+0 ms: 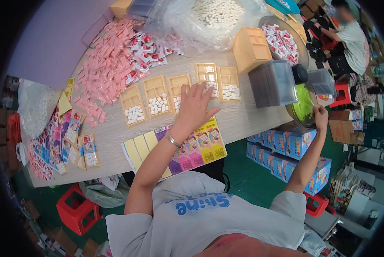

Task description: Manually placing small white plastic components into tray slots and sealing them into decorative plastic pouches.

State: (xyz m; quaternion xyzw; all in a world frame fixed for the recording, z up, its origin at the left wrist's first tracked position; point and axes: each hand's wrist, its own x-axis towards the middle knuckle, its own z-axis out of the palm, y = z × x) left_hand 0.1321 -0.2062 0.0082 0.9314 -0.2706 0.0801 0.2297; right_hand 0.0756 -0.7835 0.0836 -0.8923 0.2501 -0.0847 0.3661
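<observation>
My left hand point(194, 105) lies palm down over a row of cream compartment trays, its fingers spread across a middle tray point(180, 81) and its neighbour. White cube-like pieces fill the lower compartments of each, such as the left-end tray point(134, 107) and the right-end tray point(229, 85); the upper compartments look bare. Far to the right, my right hand point(320, 116) is at the rim of a bowl holding bright green pieces point(303, 103). Its fingers are pinched together; what they hold, if anything, is too small to tell.
Pink packets point(106, 64) and printed sachets point(147, 53) are heaped at the back left. Printed card sheets point(192, 150) lie at the front edge. A dark translucent bin point(271, 83) and stacked trays point(252, 49) stand right. Blue boxes point(286, 150) sit below. Another person point(355, 47) works behind.
</observation>
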